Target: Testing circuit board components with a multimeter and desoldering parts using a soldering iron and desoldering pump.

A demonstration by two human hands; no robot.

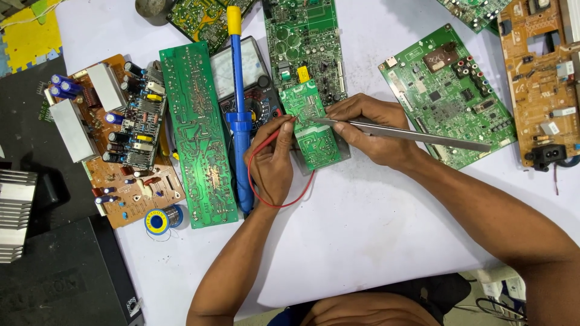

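Note:
A small green circuit board (pixel 311 124) lies solder side up at the middle of the white sheet. My left hand (pixel 272 160) rests at its left edge, fingers pinching a red probe wire (pixel 257 181) that loops below the hand. My right hand (pixel 371 130) grips long steel tweezers (pixel 417 134), their tip touching the small board near its middle. A blue desoldering pump (pixel 240 115) with a yellow cap lies just left of my left hand, over an analogue multimeter (pixel 244 78).
A long green board (pixel 196 136) and a brown board with capacitors and heat sinks (pixel 115 139) lie left. A solder spool (pixel 158 221) sits below them. More green boards (pixel 450 90) and a brown board (pixel 541 78) lie right. A finned metal heat sink (pixel 15 211) is far left.

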